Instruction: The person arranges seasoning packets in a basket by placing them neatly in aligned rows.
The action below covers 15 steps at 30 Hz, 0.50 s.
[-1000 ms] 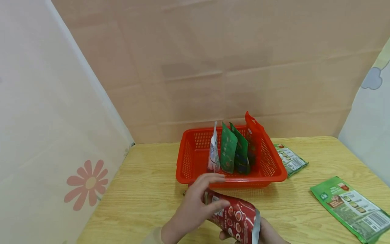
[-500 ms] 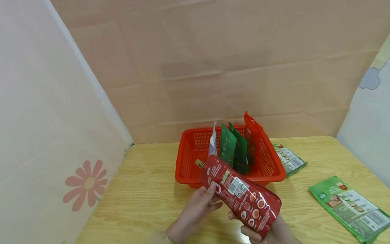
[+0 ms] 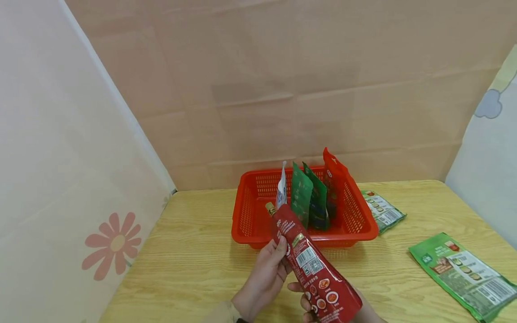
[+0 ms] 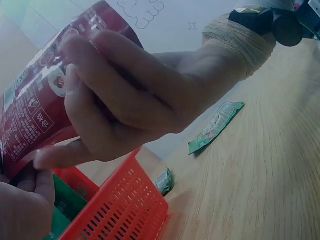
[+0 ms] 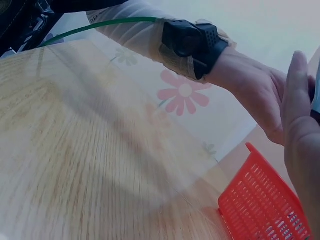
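Note:
A red spouted pouch (image 3: pixel 311 264) with a gold cap and printed pictures of dishes lies slantwise across both hands, in front of the basket. My left hand (image 3: pixel 264 273) pinches its upper part, thumb on the printed face. From behind, my right hand (image 3: pixel 308 307) grips the lower part; the pouch hides much of that hand in the head view. The left wrist view shows the curled fingers of my right hand (image 4: pixel 125 90) against the pouch (image 4: pixel 40 100). Just beyond the cap stands a red plastic basket (image 3: pixel 246 211).
Inside the basket stand a white packet (image 3: pixel 282 188), two green packets, one of them the nearer green packet (image 3: pixel 300 193), and a red packet (image 3: pixel 335 175). Two flat green packets lie to the right on the wooden table (image 3: pixel 194 251): a farther packet (image 3: pixel 383 211) and a nearer packet (image 3: pixel 464 271).
The pouch has been raised and turned, so its capped end now points up toward the basket. My left hand has shifted from over the capped end to its side, thumb on the printed face.

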Available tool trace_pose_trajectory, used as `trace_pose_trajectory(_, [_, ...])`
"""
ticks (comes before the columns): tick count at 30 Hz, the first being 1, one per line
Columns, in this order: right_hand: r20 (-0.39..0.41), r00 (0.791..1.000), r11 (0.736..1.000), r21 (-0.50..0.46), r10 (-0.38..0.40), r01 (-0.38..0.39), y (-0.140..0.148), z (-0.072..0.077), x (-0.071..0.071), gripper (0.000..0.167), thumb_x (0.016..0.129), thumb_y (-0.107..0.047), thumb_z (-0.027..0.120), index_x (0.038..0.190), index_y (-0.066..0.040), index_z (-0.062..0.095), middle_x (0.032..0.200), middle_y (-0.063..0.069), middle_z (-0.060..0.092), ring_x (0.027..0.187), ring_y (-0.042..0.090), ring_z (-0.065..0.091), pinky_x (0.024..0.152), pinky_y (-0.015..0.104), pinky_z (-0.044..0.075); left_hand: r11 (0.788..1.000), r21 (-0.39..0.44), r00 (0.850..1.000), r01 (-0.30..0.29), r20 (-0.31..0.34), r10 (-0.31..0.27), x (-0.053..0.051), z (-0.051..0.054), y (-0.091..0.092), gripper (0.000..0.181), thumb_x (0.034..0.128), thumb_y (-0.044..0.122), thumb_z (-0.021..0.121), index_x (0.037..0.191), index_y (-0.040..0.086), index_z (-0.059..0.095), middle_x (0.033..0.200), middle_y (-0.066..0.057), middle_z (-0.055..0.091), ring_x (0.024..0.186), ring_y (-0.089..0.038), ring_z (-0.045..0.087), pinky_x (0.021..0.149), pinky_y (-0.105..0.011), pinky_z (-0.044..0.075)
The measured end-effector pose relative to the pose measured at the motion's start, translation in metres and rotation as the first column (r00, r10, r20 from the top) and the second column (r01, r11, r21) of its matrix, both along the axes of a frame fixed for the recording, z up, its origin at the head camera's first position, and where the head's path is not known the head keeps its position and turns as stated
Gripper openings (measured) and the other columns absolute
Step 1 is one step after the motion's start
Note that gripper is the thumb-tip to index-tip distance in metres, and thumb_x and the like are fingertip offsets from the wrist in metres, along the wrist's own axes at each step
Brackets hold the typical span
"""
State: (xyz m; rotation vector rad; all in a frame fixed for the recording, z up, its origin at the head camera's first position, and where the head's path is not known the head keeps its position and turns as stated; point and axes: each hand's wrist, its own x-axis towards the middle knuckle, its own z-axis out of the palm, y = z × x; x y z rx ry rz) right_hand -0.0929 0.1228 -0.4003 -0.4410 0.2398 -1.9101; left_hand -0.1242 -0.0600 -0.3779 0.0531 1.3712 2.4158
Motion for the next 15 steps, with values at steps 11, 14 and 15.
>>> trace_pose_trajectory(11, [0.09, 0.995, 0.999, -0.022, -0.033, 0.035, 0.007, 0.002, 0.01, 0.053, 0.095, -0.047, 0.049, 0.134, -0.01, 0.046, 0.129, 0.003, 0.061, 0.115, 0.011, 0.059, 0.106, 0.019, 0.037, 0.997, 0.06, 0.998, 0.053, 0.026, -0.055, -0.006, 0.003, 0.008, 0.053, 0.0948, 0.042, 0.052, 0.132, 0.005, 0.043, 0.104, 0.007, 0.065, 0.094, 0.0, 0.062, 0.086, -0.017, 0.049])
trace_pose_trajectory(14, [0.059, 0.997, 0.998, 0.033, -0.046, 0.045, 0.014, -0.002, 0.005, 0.049, 0.098, -0.046, 0.043, 0.133, -0.013, 0.048, 0.13, 0.002, 0.061, 0.114, 0.01, 0.058, 0.108, 0.02, 0.036, 0.998, 0.035, 0.999, 0.045, 0.019, -0.045, -0.007, 0.003, 0.009, 0.055, 0.0954, 0.041, 0.053, 0.134, 0.004, 0.041, 0.105, 0.007, 0.064, 0.093, 0.0, 0.062, 0.086, -0.018, 0.05])
trace_pose_trajectory(15, [0.03, 0.998, 0.997, 0.062, -0.052, 0.05, 0.016, -0.003, 0.003, 0.047, 0.098, -0.046, 0.042, 0.131, -0.014, 0.049, 0.127, 0.001, 0.062, 0.113, 0.009, 0.058, 0.107, 0.021, 0.037, 0.999, 0.022, 0.999, 0.039, 0.015, -0.039, -0.007, 0.003, 0.009, 0.055, 0.0956, 0.041, 0.053, 0.134, 0.003, 0.04, 0.104, 0.007, 0.064, 0.093, -0.001, 0.062, 0.086, -0.018, 0.05])
